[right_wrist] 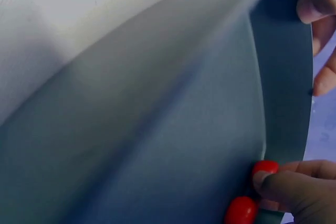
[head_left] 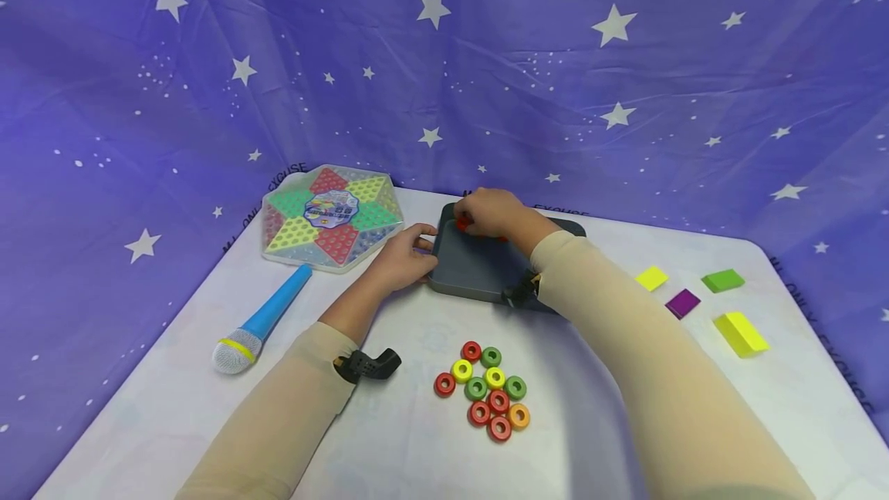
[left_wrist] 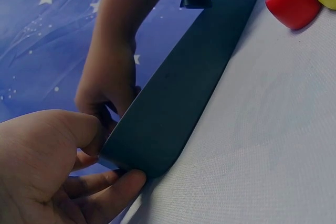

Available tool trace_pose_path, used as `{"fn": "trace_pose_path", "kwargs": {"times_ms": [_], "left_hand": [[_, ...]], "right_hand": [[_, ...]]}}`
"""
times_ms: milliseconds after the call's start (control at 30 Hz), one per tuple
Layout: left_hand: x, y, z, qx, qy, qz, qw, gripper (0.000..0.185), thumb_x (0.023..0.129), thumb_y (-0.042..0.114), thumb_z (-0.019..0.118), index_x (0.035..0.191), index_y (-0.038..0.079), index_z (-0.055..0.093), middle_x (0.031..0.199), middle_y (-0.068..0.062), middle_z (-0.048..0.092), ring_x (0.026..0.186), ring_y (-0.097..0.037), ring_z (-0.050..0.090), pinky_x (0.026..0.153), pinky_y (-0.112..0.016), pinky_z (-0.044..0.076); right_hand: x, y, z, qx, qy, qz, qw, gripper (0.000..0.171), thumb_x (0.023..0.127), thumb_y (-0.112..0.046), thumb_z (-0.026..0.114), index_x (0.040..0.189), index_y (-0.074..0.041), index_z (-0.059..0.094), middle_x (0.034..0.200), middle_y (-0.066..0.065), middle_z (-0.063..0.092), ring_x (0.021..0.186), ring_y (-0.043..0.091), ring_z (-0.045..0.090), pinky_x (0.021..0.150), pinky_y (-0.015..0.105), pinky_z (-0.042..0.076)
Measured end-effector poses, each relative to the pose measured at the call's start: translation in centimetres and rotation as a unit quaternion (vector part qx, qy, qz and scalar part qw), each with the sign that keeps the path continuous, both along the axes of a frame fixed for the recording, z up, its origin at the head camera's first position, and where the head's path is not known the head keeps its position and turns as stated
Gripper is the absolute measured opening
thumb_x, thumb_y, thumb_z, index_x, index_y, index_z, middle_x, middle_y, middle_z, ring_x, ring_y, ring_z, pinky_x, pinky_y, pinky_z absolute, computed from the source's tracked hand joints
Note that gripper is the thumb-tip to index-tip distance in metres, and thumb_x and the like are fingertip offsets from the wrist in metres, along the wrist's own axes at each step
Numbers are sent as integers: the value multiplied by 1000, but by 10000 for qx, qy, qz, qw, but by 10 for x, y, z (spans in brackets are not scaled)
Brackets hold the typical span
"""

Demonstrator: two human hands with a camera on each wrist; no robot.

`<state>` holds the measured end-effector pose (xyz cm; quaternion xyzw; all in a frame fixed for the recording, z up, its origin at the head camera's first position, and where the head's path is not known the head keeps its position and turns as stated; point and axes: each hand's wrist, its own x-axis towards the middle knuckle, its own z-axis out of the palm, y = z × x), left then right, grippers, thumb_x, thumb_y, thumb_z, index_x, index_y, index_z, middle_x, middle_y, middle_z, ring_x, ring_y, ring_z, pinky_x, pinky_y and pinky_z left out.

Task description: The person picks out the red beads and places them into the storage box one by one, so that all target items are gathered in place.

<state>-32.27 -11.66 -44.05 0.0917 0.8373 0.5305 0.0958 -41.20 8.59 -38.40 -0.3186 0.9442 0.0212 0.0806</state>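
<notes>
A dark grey tray (head_left: 479,268) lies on the white table. My left hand (head_left: 422,250) grips the tray's near-left corner, thumb on the rim and fingers beneath it; the left wrist view shows that hand (left_wrist: 100,158) on the tray (left_wrist: 178,93). My right hand (head_left: 479,224) reaches into the tray's far-left corner and pinches a red ring (head_left: 462,224). In the right wrist view the red ring (right_wrist: 265,167) sits against the tray wall (right_wrist: 283,77) under my fingertips (right_wrist: 294,184). A cluster of red, green, yellow and orange rings (head_left: 489,392) lies in front of the tray.
A hexagonal checkers board (head_left: 332,216) lies at the back left, with a blue toy microphone (head_left: 262,320) in front of it. Yellow, purple and green blocks (head_left: 684,303) lie at the right. A starry purple cloth hangs behind the table.
</notes>
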Motion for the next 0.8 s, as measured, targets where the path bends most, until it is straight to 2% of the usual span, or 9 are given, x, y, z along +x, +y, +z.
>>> {"fn": "trace_pose_path", "kwargs": {"times_ms": [300, 433, 600, 700, 800], "left_hand": [[1, 0, 2, -35, -12, 1, 10000, 56, 89, 12, 63, 144, 11, 50, 121, -13, 65, 99, -25, 71, 68, -35, 62], [2, 1, 1, -45, 28, 4, 10000, 57, 88, 13, 63, 144, 12, 51, 120, -11, 65, 98, -24, 71, 68, -35, 62], [2, 2, -1, -75, 8, -40, 10000, 57, 90, 14, 63, 145, 13, 49, 121, -11, 64, 100, -24, 70, 69, -35, 62], [1, 1, 0, -69, -14, -59, 10000, 57, 90, 14, 63, 145, 13, 49, 122, -11, 64, 102, -25, 70, 69, -35, 62], [1, 1, 1, -43, -59, -55, 10000, 57, 90, 14, 63, 145, 13, 49, 123, -12, 64, 103, -25, 70, 70, -35, 62]], "right_hand": [[-1, 1, -1, -1, -23, 69, 10000, 19, 94, -25, 72, 112, -22, 71, 97, -2, 68, 83, 20, 61, 74, 39, 55], [5, 4, 10, -175, 52, 23, 9998, 28, 92, -28, 75, 119, -21, 71, 102, -1, 71, 88, 18, 64, 77, 40, 57], [22, 10, 35, -565, 83, 35, 9984, 41, 92, -29, 74, 132, -21, 67, 111, 2, 72, 98, 20, 67, 80, 42, 58], [37, 15, 46, -909, 110, 174, 9956, 40, 92, -30, 73, 130, -20, 68, 112, 0, 72, 100, 20, 66, 81, 41, 58], [57, 22, 49, -1273, 141, 411, 9909, 38, 91, -31, 75, 127, -20, 69, 107, -3, 72, 95, 18, 66, 78, 38, 57]]}}
